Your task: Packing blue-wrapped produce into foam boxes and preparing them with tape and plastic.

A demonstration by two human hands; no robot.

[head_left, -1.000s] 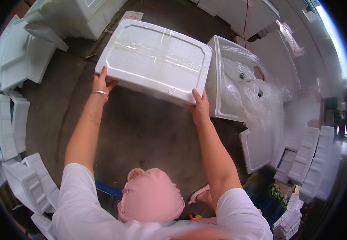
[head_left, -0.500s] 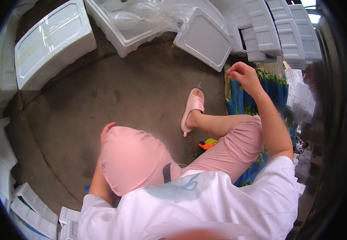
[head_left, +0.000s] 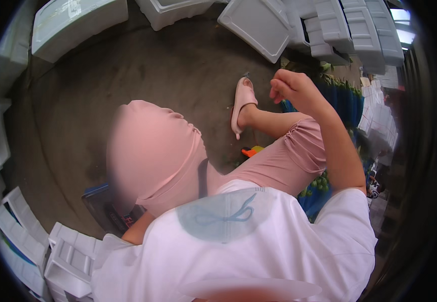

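Our right hand [head_left: 291, 88] now curls shut on nothing, up by the blue crates [head_left: 347, 103] of greens, since we let go of the white foam lid [head_left: 261, 27] lying on the floor [head_left: 128, 75], and our left hand is hidden.

Bare concrete floor [head_left: 178, 65] open ahead; foam boxes [head_left: 324, 30] ring its edges.

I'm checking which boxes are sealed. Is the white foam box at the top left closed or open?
Closed. The white foam box on the concrete floor has its lid seated flush on top; no inside shows.
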